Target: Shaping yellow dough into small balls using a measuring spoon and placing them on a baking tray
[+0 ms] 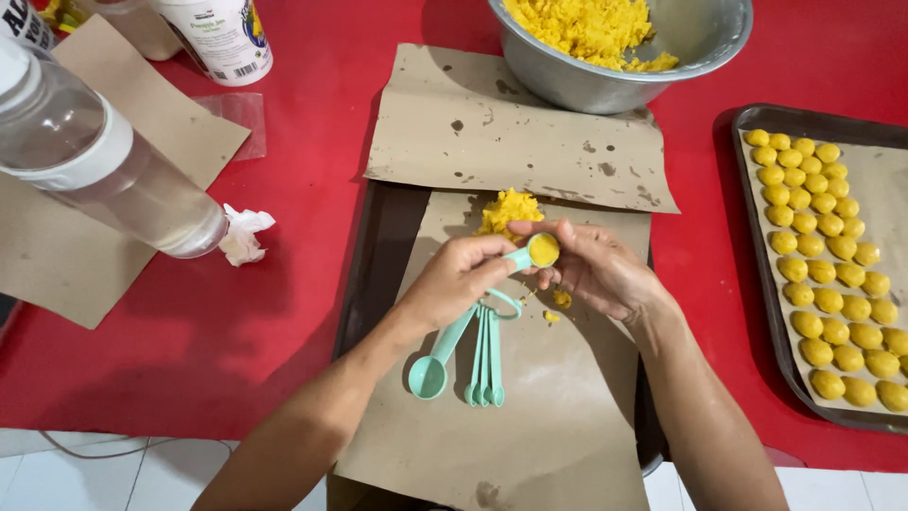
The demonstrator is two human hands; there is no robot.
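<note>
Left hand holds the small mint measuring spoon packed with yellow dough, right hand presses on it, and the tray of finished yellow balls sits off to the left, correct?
Not quite: the tray of finished yellow balls sits to the right, as the head view shows. The rest stands: the left hand holds the mint measuring spoon packed with yellow dough, and the right hand presses on it.

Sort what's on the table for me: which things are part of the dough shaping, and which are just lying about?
In use:
left hand
right hand
mint measuring spoons, one packed with yellow dough
dough heap
metal bowl
tray of shaped pieces
paper-lined tray

Lying about:
clear bottle
crumpled tissue
white jar
</note>
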